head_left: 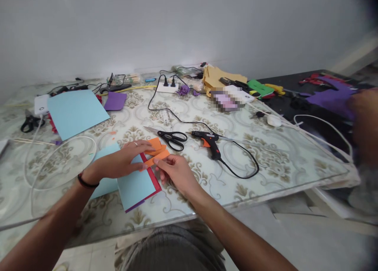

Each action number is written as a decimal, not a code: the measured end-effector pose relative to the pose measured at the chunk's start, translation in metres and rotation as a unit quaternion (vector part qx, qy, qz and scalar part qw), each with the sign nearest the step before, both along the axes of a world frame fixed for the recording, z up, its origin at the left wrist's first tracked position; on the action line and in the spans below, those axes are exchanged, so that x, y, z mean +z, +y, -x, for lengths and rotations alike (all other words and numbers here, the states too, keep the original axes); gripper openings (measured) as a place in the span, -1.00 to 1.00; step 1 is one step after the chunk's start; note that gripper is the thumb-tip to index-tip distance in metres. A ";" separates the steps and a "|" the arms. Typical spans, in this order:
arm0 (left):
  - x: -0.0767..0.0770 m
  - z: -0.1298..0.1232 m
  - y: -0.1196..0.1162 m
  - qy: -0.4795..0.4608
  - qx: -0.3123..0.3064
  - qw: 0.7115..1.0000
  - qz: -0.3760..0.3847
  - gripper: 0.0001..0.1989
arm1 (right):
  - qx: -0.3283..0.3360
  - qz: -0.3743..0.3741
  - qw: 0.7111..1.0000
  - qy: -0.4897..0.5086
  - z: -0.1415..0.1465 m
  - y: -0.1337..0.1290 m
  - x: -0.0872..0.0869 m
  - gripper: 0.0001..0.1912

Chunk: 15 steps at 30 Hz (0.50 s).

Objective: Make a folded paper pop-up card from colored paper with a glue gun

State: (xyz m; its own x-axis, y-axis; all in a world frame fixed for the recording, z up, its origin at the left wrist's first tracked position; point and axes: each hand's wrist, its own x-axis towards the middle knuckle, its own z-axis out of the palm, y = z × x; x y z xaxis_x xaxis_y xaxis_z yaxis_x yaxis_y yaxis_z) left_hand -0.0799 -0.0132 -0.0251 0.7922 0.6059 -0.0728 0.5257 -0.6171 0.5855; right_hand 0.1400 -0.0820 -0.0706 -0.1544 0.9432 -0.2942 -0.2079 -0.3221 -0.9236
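Observation:
Both hands meet over folded orange paper (163, 154) above a stack of coloured sheets. My left hand (125, 159), with a ring and a dark wristband, presses the orange paper's left part with its fingers. Thumb and fingers of my right hand (177, 172) pinch its right end. Beneath lie a light blue sheet (137, 190), a red sheet (156, 184) and a purple edge. Just beyond the hands are black-handled scissors (171, 139), blades pointing left. A black glue gun (211, 142) with an orange trigger lies to their right.
A large light blue sheet (77, 110), a purple piece (115, 101) and another pair of scissors (28, 122) lie at the left. Behind stands a white power strip (167, 87) with cables. A person's blurred arm (366, 117) shows at the right, near purple material (332, 98).

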 end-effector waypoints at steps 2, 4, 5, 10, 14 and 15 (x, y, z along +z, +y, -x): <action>-0.008 0.002 -0.002 0.021 0.011 1.000 0.002 -0.53 | 0.006 0.000 1.000 0.000 0.002 -0.001 -0.001 -0.58; -0.016 0.002 -0.004 0.031 0.022 0.999 -0.008 -0.53 | 0.009 -0.002 1.000 -0.004 0.003 -0.001 -0.002 -0.59; -0.020 0.001 -0.005 0.034 0.027 0.999 -0.014 -0.53 | 0.012 -0.003 1.000 -0.008 0.003 -0.001 -0.002 -0.60; -0.025 -0.004 -0.006 0.039 0.045 0.998 -0.017 -0.47 | -0.013 -0.022 0.999 -0.046 -0.005 0.001 -0.001 -0.72; -0.022 -0.008 -0.006 0.047 0.048 0.998 -0.018 -0.47 | -0.038 -0.032 0.996 -0.068 -0.012 0.004 -0.002 -0.77; -0.021 -0.009 -0.006 0.050 0.047 0.998 -0.016 -0.47 | -0.040 -0.033 0.996 -0.066 -0.012 0.005 -0.003 -0.76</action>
